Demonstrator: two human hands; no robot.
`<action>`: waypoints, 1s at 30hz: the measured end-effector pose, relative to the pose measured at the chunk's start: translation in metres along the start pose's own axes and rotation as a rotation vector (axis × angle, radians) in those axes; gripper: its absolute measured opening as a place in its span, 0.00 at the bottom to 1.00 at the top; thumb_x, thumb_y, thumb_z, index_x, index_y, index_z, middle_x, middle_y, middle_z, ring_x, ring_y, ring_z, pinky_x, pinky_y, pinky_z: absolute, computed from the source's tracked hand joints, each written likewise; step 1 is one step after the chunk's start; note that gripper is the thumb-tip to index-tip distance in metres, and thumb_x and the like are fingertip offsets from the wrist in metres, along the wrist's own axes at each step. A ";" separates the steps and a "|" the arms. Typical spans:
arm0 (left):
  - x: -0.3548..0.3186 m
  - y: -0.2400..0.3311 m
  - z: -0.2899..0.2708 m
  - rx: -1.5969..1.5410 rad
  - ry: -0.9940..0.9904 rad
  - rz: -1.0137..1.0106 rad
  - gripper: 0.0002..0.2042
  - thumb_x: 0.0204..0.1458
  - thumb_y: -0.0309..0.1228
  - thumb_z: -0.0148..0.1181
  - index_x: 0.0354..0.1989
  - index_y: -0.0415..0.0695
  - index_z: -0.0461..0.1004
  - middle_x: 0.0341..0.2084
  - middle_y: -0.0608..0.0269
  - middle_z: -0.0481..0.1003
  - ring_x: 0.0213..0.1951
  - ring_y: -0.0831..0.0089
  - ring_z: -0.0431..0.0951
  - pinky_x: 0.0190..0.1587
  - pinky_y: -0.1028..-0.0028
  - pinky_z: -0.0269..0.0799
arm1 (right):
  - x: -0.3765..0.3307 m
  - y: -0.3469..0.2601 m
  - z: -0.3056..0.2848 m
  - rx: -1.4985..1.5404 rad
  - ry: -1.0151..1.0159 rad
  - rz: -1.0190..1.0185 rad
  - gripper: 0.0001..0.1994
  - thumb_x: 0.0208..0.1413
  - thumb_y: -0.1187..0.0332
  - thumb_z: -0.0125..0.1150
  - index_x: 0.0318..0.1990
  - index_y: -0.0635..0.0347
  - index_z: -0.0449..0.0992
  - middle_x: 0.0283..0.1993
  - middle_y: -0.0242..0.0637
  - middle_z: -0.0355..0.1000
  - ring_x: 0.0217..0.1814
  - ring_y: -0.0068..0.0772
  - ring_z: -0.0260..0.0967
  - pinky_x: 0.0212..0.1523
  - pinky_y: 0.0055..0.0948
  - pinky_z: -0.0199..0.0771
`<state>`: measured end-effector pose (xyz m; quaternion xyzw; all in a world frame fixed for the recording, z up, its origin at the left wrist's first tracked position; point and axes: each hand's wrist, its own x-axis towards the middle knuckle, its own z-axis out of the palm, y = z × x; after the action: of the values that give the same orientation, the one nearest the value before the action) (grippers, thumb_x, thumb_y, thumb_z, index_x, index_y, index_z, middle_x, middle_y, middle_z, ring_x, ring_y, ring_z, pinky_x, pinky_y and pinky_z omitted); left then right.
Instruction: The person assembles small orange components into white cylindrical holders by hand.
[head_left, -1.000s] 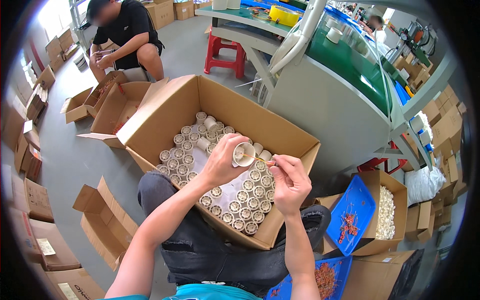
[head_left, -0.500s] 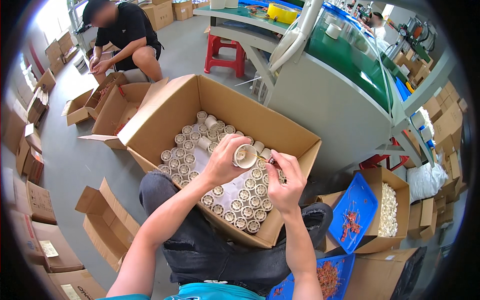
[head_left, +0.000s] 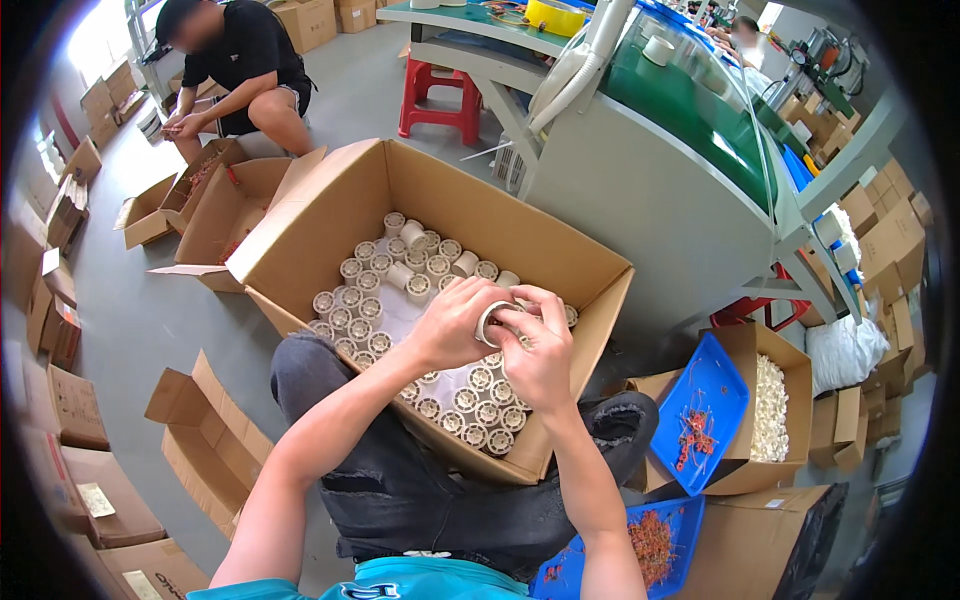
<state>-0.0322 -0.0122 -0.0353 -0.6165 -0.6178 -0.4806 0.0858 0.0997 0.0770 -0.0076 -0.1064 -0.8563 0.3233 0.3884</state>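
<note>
Your left hand point(head_left: 452, 328) grips white plastic spool point(head_left: 493, 322), fingers wrapped round it, held above open cardboard box point(head_left: 330, 215) on your lap. Your right hand point(head_left: 540, 350) pinches spool's near end, fingertips touching it. Box floor packed with rows of same spools point(head_left: 385, 275), ends up. Blue tray point(head_left: 712, 412) with orange parts sits right of box.

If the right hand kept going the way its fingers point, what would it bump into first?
The right hand points left at the white spool gripped by the left hand, and its fingers already seem to touch the spool, so it meets that first. Depth is hard to judge.
</note>
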 end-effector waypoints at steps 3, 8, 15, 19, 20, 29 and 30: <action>-0.001 0.002 0.002 -0.016 -0.009 -0.003 0.23 0.33 0.25 0.72 0.41 0.42 0.71 0.34 0.57 0.75 0.38 0.58 0.77 0.41 0.63 0.72 | 0.000 0.001 0.003 0.110 -0.045 0.116 0.09 0.42 0.77 0.68 0.35 0.62 0.83 0.48 0.41 0.73 0.45 0.42 0.70 0.47 0.36 0.73; -0.002 0.004 0.002 -0.073 -0.007 -0.043 0.22 0.32 0.25 0.71 0.41 0.43 0.73 0.35 0.58 0.75 0.37 0.57 0.78 0.39 0.64 0.74 | -0.001 -0.003 0.001 0.049 -0.028 0.207 0.09 0.42 0.75 0.69 0.35 0.60 0.84 0.47 0.43 0.74 0.48 0.42 0.73 0.48 0.35 0.74; -0.003 0.002 0.004 -0.093 -0.028 -0.021 0.24 0.33 0.23 0.72 0.43 0.41 0.70 0.32 0.56 0.74 0.34 0.57 0.77 0.36 0.65 0.74 | -0.003 -0.003 -0.002 0.066 -0.110 0.258 0.10 0.44 0.76 0.67 0.37 0.62 0.84 0.47 0.42 0.75 0.46 0.41 0.75 0.48 0.36 0.75; -0.001 0.004 0.004 -0.101 -0.025 -0.010 0.24 0.33 0.23 0.72 0.42 0.41 0.70 0.33 0.55 0.74 0.34 0.56 0.77 0.36 0.64 0.74 | -0.002 -0.003 0.001 0.199 -0.068 0.359 0.10 0.46 0.80 0.65 0.38 0.65 0.83 0.46 0.42 0.75 0.44 0.39 0.76 0.46 0.33 0.76; -0.002 0.003 0.005 -0.103 -0.026 -0.010 0.24 0.33 0.23 0.72 0.42 0.41 0.70 0.33 0.55 0.74 0.34 0.56 0.77 0.36 0.64 0.74 | -0.002 -0.003 0.001 0.184 -0.082 0.363 0.10 0.45 0.80 0.64 0.37 0.65 0.83 0.47 0.43 0.75 0.44 0.41 0.76 0.46 0.34 0.76; -0.008 -0.004 0.004 0.049 -0.143 0.059 0.22 0.33 0.22 0.69 0.41 0.40 0.70 0.32 0.55 0.73 0.36 0.54 0.75 0.39 0.61 0.72 | -0.009 -0.002 0.010 0.086 -0.048 0.188 0.11 0.44 0.83 0.63 0.36 0.65 0.83 0.46 0.44 0.75 0.45 0.42 0.75 0.47 0.35 0.76; -0.009 -0.006 0.004 0.022 -0.134 0.037 0.23 0.33 0.22 0.68 0.42 0.40 0.69 0.34 0.55 0.73 0.38 0.54 0.75 0.41 0.62 0.72 | -0.010 -0.003 0.012 0.160 -0.027 0.240 0.11 0.44 0.83 0.63 0.37 0.66 0.83 0.47 0.44 0.74 0.46 0.43 0.75 0.47 0.35 0.77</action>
<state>-0.0330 -0.0146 -0.0464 -0.6576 -0.6160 -0.4297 0.0598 0.0974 0.0649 -0.0175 -0.1724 -0.8140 0.4363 0.3425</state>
